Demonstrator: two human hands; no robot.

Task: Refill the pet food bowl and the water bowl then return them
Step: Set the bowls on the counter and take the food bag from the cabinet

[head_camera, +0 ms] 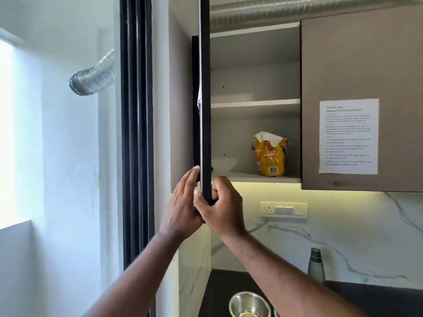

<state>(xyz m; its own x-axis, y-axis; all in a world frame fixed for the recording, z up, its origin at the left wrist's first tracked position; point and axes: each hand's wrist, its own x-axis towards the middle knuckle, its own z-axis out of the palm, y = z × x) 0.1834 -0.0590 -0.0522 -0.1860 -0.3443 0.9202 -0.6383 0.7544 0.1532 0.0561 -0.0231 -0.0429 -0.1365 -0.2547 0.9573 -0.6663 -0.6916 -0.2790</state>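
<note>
We see both hands' grip clenched on cabinet door [205,99] bottom edge, left hand [180,209], right hand [220,207]; food bag [271,156] up-right, shelf open around it.

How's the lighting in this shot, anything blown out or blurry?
Head view: the window at left is blown out white; a warm strip glows under the cabinet; the taped sheet is too soft to read; wide-angle bends the door frame.
</note>
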